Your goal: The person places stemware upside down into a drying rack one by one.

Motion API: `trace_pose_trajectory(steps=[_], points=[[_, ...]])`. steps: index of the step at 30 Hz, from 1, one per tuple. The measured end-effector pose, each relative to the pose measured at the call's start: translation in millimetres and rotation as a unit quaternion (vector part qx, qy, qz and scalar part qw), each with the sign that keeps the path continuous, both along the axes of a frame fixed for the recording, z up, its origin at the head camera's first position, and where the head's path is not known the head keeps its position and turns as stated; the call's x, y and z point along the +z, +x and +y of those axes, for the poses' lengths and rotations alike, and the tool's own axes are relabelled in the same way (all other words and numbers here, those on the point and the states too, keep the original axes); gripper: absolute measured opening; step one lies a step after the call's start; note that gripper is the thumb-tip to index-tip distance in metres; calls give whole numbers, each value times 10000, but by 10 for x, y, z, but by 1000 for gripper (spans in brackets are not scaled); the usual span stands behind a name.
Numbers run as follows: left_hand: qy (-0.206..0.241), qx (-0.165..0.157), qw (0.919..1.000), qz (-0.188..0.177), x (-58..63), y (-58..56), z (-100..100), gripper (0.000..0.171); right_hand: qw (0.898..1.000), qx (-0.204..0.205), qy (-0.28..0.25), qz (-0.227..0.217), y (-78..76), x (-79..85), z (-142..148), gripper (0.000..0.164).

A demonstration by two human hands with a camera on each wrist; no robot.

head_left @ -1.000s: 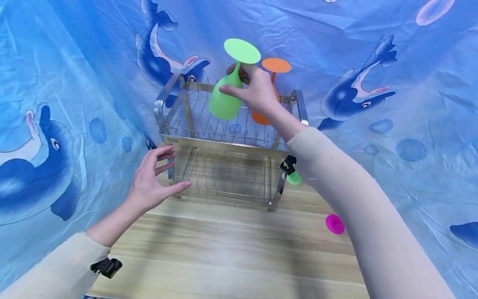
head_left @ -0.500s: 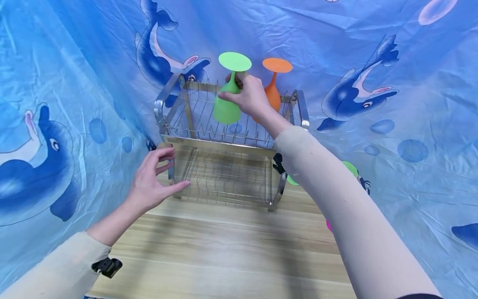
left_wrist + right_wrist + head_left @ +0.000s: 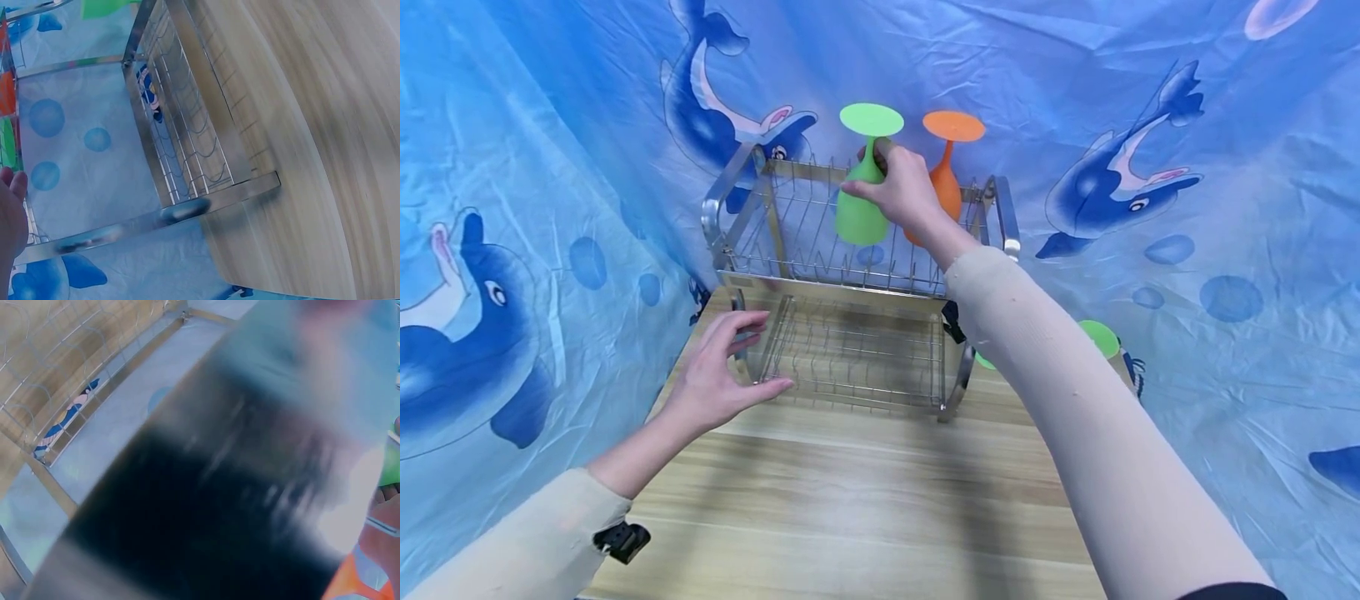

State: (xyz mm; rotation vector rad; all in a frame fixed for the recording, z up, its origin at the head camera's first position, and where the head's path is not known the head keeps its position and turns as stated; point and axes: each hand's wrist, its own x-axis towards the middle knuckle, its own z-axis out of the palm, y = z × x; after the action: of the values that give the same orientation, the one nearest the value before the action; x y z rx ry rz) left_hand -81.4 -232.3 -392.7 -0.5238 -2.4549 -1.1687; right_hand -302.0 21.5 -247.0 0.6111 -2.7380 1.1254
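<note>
My right hand (image 3: 904, 185) pinches a green plastic goblet (image 3: 861, 218) near the stem. The goblet is upside down, foot up, over the upper tier of a two-tier metal dish rack (image 3: 842, 288); whether its rim touches the wires I cannot tell. To its right an orange goblet (image 3: 946, 190) stands foot up on the same tier, partly behind my right hand. My left hand (image 3: 709, 382) holds nothing, fingers bent loosely and thumb apart, by the rack's lower left side. In the right wrist view a blurred metal bar hides most of the green goblet (image 3: 389, 472).
A green disc (image 3: 1101, 338) shows beyond my right sleeve, and another green piece (image 3: 985, 361) peeks out beside the rack's right leg. The rack stands on a wooden table (image 3: 850, 500). Blue curtain (image 3: 1120, 150) with dolphins surrounds the table behind and at both sides.
The green goblet has come down with my right hand and gone from tilted to nearly upright, foot up. My left hand has shifted slightly right. The pink disc is now hidden by my right sleeve.
</note>
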Motion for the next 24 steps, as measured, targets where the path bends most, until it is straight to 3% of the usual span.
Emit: trace_pose_trajectory(steps=[7,13,17,20,24], points=[[-141,-17,9999,-74,-10,-15,30,90,9998,-74,-97,-148,-13,-21,-19,45],[-212,-7,9997,-87,-19,-40,60,89,10000,-47,-12,-7,-1,-45,17,55],[-265,376,9985,296,-16,-89,0,85,10000,57,48,19,38,-52,54,68],[-54,731,9958,540,-12,-163,-73,80,9999,113,75,41,77,-56,87,76],[322,1149,9914,541,-39,-273,-146,73,9998,102,194,20,129,-64,149,85]])
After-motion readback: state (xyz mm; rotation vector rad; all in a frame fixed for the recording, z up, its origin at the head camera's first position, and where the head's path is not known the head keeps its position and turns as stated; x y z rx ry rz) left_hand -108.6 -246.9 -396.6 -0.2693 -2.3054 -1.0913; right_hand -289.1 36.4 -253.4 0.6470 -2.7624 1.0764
